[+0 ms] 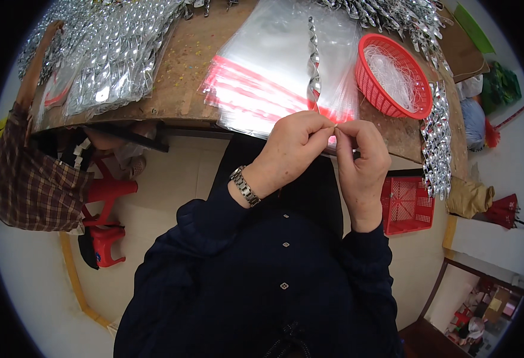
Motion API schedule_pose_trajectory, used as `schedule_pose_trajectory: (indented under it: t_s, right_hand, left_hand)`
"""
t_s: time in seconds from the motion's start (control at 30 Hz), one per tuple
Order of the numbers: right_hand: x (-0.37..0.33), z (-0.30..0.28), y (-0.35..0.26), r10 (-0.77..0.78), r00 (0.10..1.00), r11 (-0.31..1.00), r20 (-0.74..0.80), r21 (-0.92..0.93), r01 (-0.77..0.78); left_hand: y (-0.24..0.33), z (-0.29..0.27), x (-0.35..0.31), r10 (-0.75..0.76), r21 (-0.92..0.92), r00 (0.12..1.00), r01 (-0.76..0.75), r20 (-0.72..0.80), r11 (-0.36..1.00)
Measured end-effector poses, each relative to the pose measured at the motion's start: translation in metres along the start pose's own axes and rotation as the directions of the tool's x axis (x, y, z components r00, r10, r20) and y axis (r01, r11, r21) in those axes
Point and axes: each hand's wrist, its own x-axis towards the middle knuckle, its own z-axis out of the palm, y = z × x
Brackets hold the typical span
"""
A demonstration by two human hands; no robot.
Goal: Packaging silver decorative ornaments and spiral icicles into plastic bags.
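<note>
In the head view, with directions taken from where the two hands meet, the left hand (290, 149) and the right hand (364, 164) come together fingertip to fingertip at the table's near edge. Each has thumb and forefinger pinched tight; whatever sits between the tips is too small to tell. A metal watch (244, 186) circles the left wrist.

Toward 11 to 12 o'clock, a twisted silver strip (314, 65) lies lengthwise on a pile of clear plastic bags (274, 42) banded in red, its lower end reaching the left hand's knuckles. The pile rests on the wooden table (181, 83).

Between 1 and 2 o'clock stands a red basket (369, 89) holding a tangle of clear strands (393, 74). At 3 o'clock more silver strips (436, 149) hang over the table's edge, and between 4 and 5, lower down, is a red crate (409, 228).

Near 10 o'clock lie bagged silver twists (116, 59). At 9 o'clock a co-worker in a checked sleeve (41, 185) reaches onto the table; a red stool (104, 241) stands at 8.
</note>
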Motion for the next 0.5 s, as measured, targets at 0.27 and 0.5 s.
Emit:
schedule_pose_trajectory:
  t_s: [0.27,0.5]
  right_hand:
    - [-0.001,0.010,0.003,-0.084,0.993,0.996,-0.079,-0.024,0.082]
    - [-0.002,0.010,0.005,0.008,0.998,0.999,-0.066,0.045,-0.005]
  left_hand:
    - [-0.003,0.001,0.001,-0.091,-0.104,0.996,0.091,0.006,0.990]
    - [-0.004,0.000,0.000,-0.149,-0.158,0.988,0.153,0.037,0.975]
